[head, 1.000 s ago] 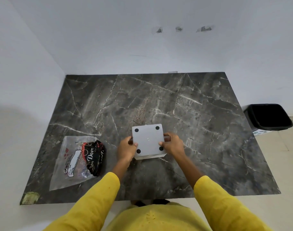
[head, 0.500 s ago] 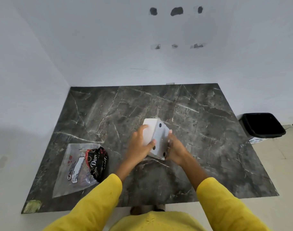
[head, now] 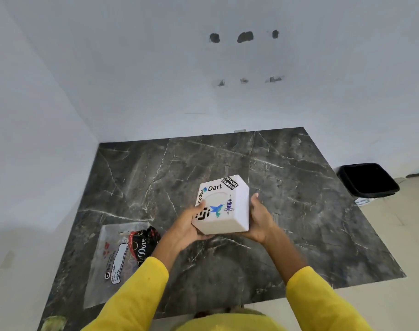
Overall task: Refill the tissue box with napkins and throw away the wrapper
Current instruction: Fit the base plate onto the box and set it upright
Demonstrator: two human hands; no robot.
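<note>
A white cube-shaped tissue box (head: pixel 224 206) with stickers on its top is held above the dark marble table (head: pixel 299 192). Its sticker face with the round opening tilts toward me. My left hand (head: pixel 187 226) grips its left and lower side. My right hand (head: pixel 259 217) holds its right side. A clear plastic wrapper (head: pixel 117 254) with a red and black printed patch lies flat on the table at the left front.
A black bin (head: pixel 368 180) stands on the floor past the table's right edge. White walls close the table at the left and back. A yellowish scrap (head: pixel 53 323) lies at the table's front left corner.
The box was bottom-up on the table with its four black feet showing. Both hands have lifted it and turned it over, so the sticker face now points up.
</note>
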